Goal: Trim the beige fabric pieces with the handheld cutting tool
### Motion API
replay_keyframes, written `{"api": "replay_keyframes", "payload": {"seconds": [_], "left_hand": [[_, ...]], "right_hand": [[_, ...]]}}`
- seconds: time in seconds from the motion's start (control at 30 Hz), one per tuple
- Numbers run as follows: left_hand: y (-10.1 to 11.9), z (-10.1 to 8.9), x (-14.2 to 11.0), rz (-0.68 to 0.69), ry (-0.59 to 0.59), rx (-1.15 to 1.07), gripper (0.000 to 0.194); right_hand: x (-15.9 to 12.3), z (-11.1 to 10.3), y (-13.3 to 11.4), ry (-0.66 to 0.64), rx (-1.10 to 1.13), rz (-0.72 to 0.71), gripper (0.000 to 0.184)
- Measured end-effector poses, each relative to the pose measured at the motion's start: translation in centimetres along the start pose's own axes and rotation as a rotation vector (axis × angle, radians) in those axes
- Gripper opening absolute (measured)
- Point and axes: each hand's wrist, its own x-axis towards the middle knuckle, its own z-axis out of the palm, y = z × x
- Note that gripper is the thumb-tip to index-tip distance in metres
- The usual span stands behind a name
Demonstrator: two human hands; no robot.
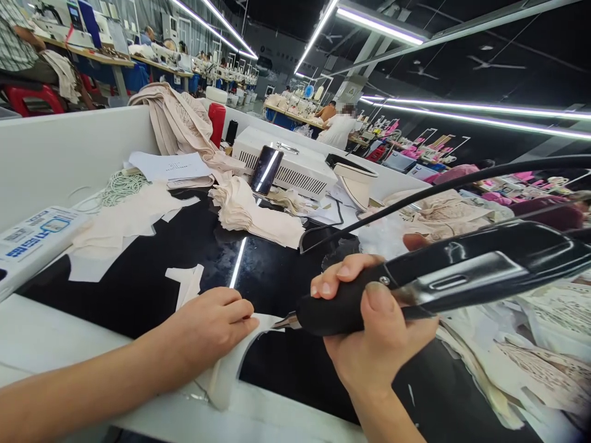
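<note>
My right hand (381, 335) wraps around a black handheld tool (462, 264) with a silver panel and a pointed metal tip. A thick black cable loops above it. The tip touches or lies just over the edge of a cream fabric piece (225, 378); exact contact cannot be told. My left hand (205, 329) is closed, fingers pinching that piece, part of which drapes over the table's front edge. Just beyond the left hand lies a small cream fabric cutting (187, 280) on the glossy black work surface (124, 301).
A stack of cream fabric pieces (256, 215) lies farther back, before a phone (268, 169) leaning on a white vented box (286, 163). Loose pieces (120, 215) and a white printed box (37, 243) are left. Lace fabric (545, 357) lies right. People sit at sewing machines beyond.
</note>
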Motion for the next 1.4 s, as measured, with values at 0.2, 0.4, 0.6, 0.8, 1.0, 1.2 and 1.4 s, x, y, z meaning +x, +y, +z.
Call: {"api": "replay_keyframes", "payload": {"seconds": [0.2, 0.4, 0.6, 0.8, 1.0, 1.2, 1.4], "left_hand": [[0.0, -0.1, -0.1, 0.001, 0.002, 0.0, 0.025], [0.0, -0.1, -0.1, -0.008, -0.001, -0.007, 0.022], [0.0, 0.2, -0.2, -0.006, -0.007, -0.021, 0.025], [-0.1, 0.2, -0.3, -0.009, -0.017, -0.027, 0.028], [0.6, -0.6, -0.5, -0.041, 0.08, 0.056, 0.026], [1.8, -1.3, -0.6, -0.133, -0.032, 0.18, 0.04], [2.4, -0.9, -0.6, -0.12, -0.096, 0.296, 0.041]], "right_hand": [[-0.6, 0.3, 0.4, -0.006, -0.025, -0.001, 0.044], [-0.6, 0.3, 0.4, -0.027, -0.046, -0.013, 0.044], [-0.1, -0.5, 0.1, 0.039, -0.047, -0.038, 0.042], [-0.4, -0.7, 0.2, 0.03, -0.052, -0.019, 0.039], [-0.6, -0.4, 0.1, 0.054, -0.066, -0.045, 0.039], [-1.0, -0.4, -0.1, 0.066, -0.073, -0.08, 0.044], [-1.4, -0.3, -0.2, 0.096, -0.101, -0.065, 0.043]]}}
